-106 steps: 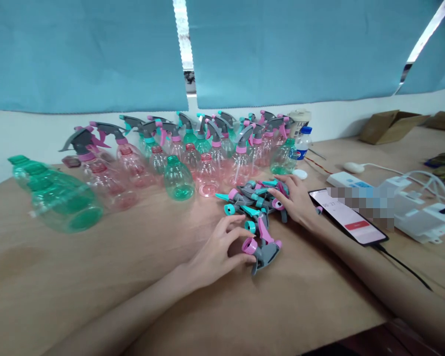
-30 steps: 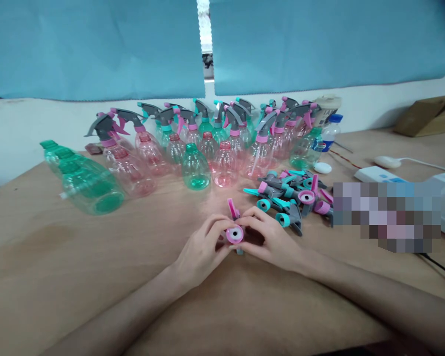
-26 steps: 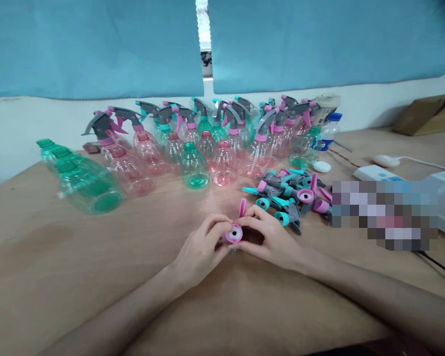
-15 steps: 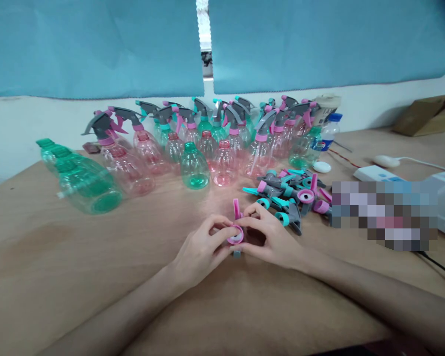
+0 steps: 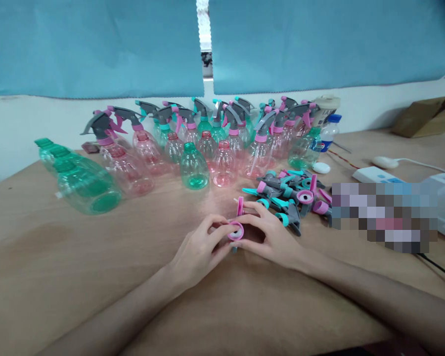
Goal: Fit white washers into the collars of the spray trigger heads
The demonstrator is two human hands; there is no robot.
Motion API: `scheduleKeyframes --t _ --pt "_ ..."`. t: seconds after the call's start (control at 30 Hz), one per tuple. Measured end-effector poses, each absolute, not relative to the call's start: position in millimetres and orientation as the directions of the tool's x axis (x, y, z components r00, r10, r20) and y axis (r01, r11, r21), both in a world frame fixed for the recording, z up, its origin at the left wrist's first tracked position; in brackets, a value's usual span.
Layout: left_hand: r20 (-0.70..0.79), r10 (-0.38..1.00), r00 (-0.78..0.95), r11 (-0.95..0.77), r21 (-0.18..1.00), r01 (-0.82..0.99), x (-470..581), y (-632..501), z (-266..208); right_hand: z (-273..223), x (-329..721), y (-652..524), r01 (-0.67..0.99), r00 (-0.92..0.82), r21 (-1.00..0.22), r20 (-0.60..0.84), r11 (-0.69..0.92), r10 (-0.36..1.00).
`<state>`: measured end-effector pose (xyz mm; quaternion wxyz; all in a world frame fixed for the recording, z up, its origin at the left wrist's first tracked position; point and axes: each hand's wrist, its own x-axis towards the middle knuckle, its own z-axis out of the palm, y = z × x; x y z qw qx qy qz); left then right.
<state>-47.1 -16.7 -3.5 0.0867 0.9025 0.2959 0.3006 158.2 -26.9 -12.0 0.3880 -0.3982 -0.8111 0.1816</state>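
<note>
pink-ringed spray head (image 5: 239, 231), one: over the table (image 5: 77, 252), between left hand (image 5: 197, 251), clamped on one side, and right hand (image 5: 277, 241), clamped on the other. loose spray heads (image 5: 287, 192): piled beyond the right hand.

Between the left hand (image 5: 196, 249) and the right hand (image 5: 274, 240), the sprayer head (image 5: 240, 234) looks like smooth plastic, its pink collar faintly shiny. Just beyond the right hand, the sprayer pile (image 5: 288, 192) is plastic too, with mostly satin grey parts. Farther past both hands, the bottles (image 5: 195, 173) are see-through, glossy plastic. Beneath the hands, the tabletop (image 5: 96, 262) looks like smooth wood with a low sheen; well beyond them, the blue curtain (image 5: 96, 47) resembles matt cloth.
</note>
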Motion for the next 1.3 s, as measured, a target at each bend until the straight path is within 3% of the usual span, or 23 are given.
scheduleKeyframes --t 0.43,1.03,1.3 --pt "0.488 0.551 0.677 -0.829 0.228 0.511 -47.2 -16.6 -1.0 -9.4 157.0 -24.7 0.442 -0.462 -0.619 0.464 0.650 0.756" --pt "0.481 0.576 0.661 -0.818 0.333 0.470 -46.1 -15.6 -1.9 -8.1 157.4 -22.5 0.433 -0.471 -0.637 0.444 0.638 0.762" --pt "0.453 0.610 0.650 -0.789 0.279 0.547 -44.4 -17.1 -2.4 -9.1 156.0 -21.1 0.436 -0.483 -0.635 0.433 0.638 0.761"
